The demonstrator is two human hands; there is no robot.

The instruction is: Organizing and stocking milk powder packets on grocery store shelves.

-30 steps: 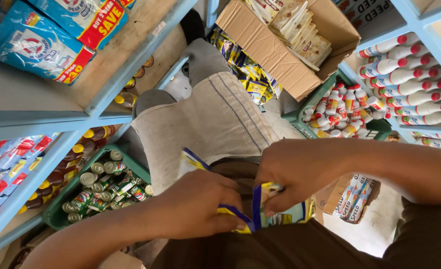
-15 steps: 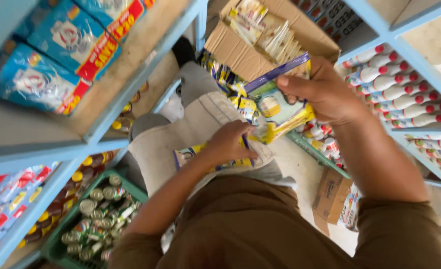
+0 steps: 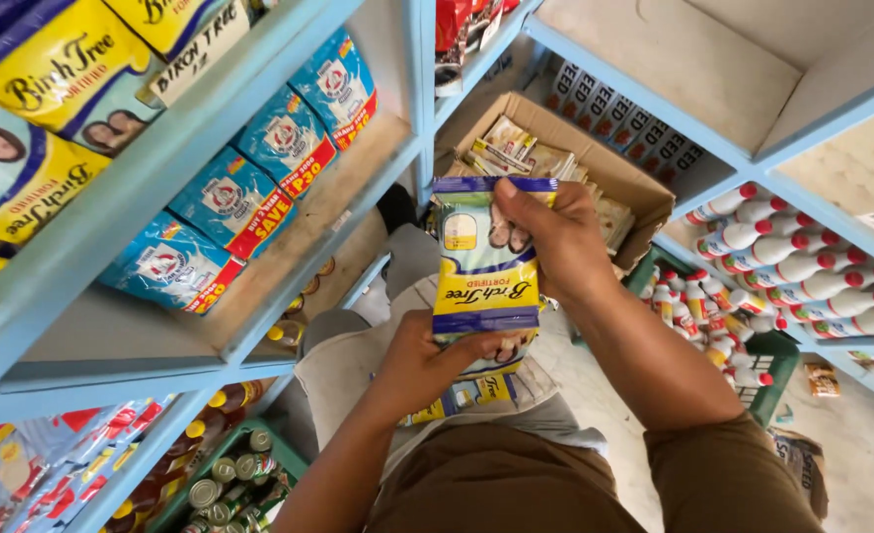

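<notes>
Since half a second ago the pouch (image 3: 484,259) has swung from a slant to upright, and the left hand (image 3: 427,365) has come up off the packets in the lap to meet its lower edge. The right hand (image 3: 547,237) pinches the top seal, thumb in front and fingers behind; the left grip clasps the bottom from beneath. The pouch hangs above the lap, just in front of the open box (image 3: 565,163), with a second pouch (image 3: 466,393) lying below it. It looks light and soft, a slick foil bag whose filling can shift, so the flat sealed ends are likely the surest places to hold; squeezing the middle would probably dent it.
</notes>
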